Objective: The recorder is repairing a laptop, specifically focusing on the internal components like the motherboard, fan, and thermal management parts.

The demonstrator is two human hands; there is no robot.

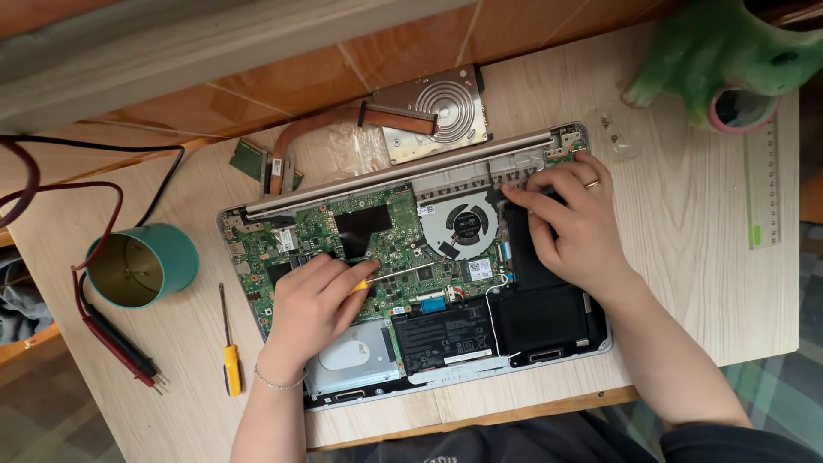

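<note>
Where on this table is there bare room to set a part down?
Bare wood lies right of the laptop, up to the ruler, and between the teal cup and the laptop's left edge, except for a yellow screwdriver. Behind the laptop it is crowded with removed parts.

table (686, 257): pale wood | floor (257, 77): terracotta tiles | light: soft, even

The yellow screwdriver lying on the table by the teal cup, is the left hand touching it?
Apart. The head view shows the yellow screwdriver lying on bare table, with a clear strip of wood between it and the left hand, which holds a different tool over the laptop.
</note>
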